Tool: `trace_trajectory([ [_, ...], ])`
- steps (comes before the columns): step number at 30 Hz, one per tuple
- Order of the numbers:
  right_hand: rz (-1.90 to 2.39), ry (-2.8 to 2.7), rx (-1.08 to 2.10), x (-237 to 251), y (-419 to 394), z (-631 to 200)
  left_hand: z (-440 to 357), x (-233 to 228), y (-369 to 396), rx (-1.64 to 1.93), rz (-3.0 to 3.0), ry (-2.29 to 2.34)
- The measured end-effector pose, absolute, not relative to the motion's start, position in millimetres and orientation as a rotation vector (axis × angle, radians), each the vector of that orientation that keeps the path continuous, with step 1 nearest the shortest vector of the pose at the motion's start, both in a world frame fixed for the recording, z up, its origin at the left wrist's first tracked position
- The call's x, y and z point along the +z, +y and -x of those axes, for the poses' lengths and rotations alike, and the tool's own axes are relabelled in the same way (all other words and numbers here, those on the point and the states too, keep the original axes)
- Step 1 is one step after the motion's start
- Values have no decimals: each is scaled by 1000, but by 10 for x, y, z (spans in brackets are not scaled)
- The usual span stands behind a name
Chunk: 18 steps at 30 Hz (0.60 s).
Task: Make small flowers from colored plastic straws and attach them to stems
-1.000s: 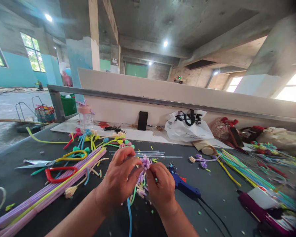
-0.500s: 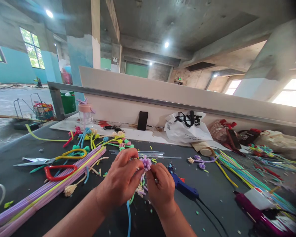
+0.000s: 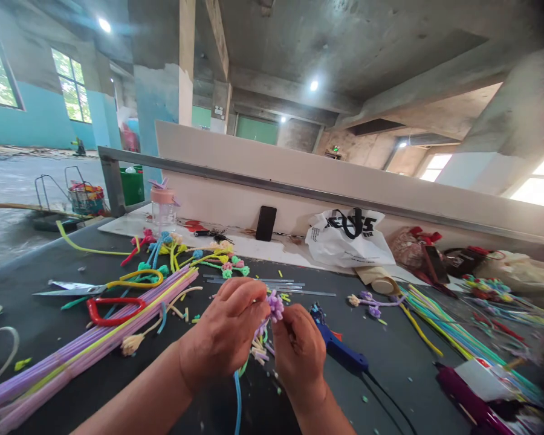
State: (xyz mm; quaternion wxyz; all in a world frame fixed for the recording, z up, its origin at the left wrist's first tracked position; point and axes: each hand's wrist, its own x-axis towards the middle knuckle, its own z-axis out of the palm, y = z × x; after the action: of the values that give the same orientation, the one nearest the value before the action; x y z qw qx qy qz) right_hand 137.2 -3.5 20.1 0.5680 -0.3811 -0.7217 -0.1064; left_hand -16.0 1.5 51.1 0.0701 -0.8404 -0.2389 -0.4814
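Head view: left hand [image 3: 226, 335] and right hand [image 3: 299, 353], both over the dark table [image 3: 390, 356], are pinched together on a small bunch of pipe-cleaner flowers [image 3: 272, 314] — the purple head shows between the fingertips. Judged light, soft, bendable and easily crushed; best held by the stems below the head. The stems and the grip itself are hidden behind the fingers — the blue glue gun [image 3: 340, 350] lies just beside.

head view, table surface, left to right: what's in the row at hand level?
Bundle of lilac and yellow pipe cleaners → red-handled scissors → left hand → small purple pipe-cleaner flower pinched between both hands → right hand → blue hot-glue gun → magenta plastic tool.
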Motion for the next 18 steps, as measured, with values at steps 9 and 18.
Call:
trace_trajectory([
  [9, 862, -1704, -304, 200, -29, -1426, 269, 572, 1, -1645, 2377, -758],
  [18, 840, -1750, -404, 241, -41, -1416, 276, 617, 5, -1525, 2520, -869],
])
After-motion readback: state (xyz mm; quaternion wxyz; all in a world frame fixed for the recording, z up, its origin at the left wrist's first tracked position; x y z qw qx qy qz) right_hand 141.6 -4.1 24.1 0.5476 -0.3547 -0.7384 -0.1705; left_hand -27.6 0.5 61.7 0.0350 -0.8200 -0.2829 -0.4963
